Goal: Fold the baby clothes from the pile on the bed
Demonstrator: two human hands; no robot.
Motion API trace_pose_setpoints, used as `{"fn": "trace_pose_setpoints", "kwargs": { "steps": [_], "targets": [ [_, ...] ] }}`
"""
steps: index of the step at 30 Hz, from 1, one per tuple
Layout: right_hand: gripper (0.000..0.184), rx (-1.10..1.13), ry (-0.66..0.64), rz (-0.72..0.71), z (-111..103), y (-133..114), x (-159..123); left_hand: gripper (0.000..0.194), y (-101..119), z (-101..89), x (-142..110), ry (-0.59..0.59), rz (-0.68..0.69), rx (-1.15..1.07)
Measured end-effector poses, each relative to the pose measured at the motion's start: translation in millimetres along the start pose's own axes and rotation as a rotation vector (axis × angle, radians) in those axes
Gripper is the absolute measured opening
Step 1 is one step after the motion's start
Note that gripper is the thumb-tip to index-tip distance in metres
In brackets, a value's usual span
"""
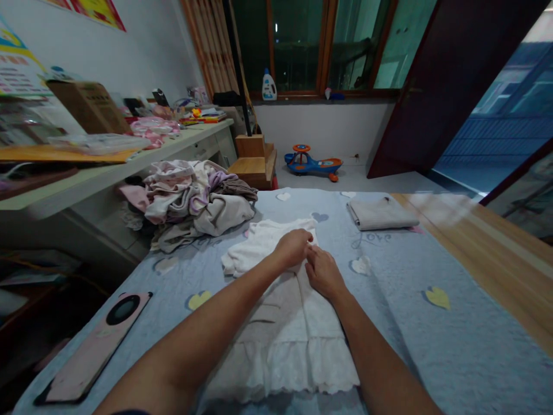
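A small white dress with a scalloped, ruffled hem lies on the bed, its neckline away from me. One short sleeve spreads to the left; on the right the side looks folded inward. My left hand is closed, pinching fabric at the upper right of the dress. Right beside it, my right hand has its fingers bent together on the same edge, the fingertips of both hands almost meeting. The cloth between the fingertips is mostly hidden.
A heap of crumpled clothes lies at the bed's far left. A folded grey garment rests at the far right. A pink phone lies near left. Beyond are a cluttered desk, a wooden step and a blue ride-on toy.
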State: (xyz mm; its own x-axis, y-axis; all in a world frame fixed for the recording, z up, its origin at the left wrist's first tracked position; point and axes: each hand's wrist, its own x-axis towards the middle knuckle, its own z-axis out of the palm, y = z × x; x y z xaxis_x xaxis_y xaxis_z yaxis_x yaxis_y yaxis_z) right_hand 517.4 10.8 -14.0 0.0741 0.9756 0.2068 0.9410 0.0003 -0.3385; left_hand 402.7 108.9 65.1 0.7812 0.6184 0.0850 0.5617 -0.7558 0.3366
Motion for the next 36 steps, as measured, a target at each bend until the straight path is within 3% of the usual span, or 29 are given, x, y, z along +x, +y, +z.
{"fn": "trace_pose_setpoints", "kwargs": {
  "steps": [3, 7, 12, 16, 21, 28, 30, 33, 36],
  "targets": [
    [0.048, 0.025, 0.010, 0.002, -3.3, -3.3, 1.5, 0.037, -8.7, 3.1, 44.4, 0.071, -0.117, 0.009],
    [0.046, 0.033, 0.023, -0.003, -3.6, -3.7, 1.7, 0.041, -14.3, 18.0, 87.3, 0.050, -0.253, 0.002],
    [0.045, 0.039, 0.034, -0.010, -3.3, -3.3, 1.6, 0.043, -21.0, 31.7, 119.1, -0.048, -0.387, -0.048],
    [0.044, 0.050, 0.042, -0.011, -2.8, -3.4, 1.7, 0.025, -31.4, 35.5, 131.3, -0.028, -0.382, -0.088],
    [0.045, 0.066, 0.052, -0.002, -3.8, -4.5, 1.3, 0.025, -37.4, 44.2, 126.2, 0.058, -0.287, -0.109],
    [0.044, 0.057, 0.046, 0.002, -3.6, -4.5, 0.9, 0.033, -29.4, 44.3, 94.6, 0.230, -0.206, 0.022],
    [0.044, 0.046, 0.049, 0.001, -3.4, -4.9, 1.2, 0.035, -28.9, 43.2, 83.2, 0.204, -0.066, 0.091],
    [0.042, 0.022, 0.052, 0.003, -4.0, -5.7, 1.6, 0.028, -31.8, 48.4, 67.2, 0.059, 0.167, 0.159],
    [0.042, -0.013, 0.034, -0.010, -4.2, -5.6, 1.4, 0.026, -38.4, 58.0, 57.4, -0.011, 0.228, 0.162]
  ]
}}
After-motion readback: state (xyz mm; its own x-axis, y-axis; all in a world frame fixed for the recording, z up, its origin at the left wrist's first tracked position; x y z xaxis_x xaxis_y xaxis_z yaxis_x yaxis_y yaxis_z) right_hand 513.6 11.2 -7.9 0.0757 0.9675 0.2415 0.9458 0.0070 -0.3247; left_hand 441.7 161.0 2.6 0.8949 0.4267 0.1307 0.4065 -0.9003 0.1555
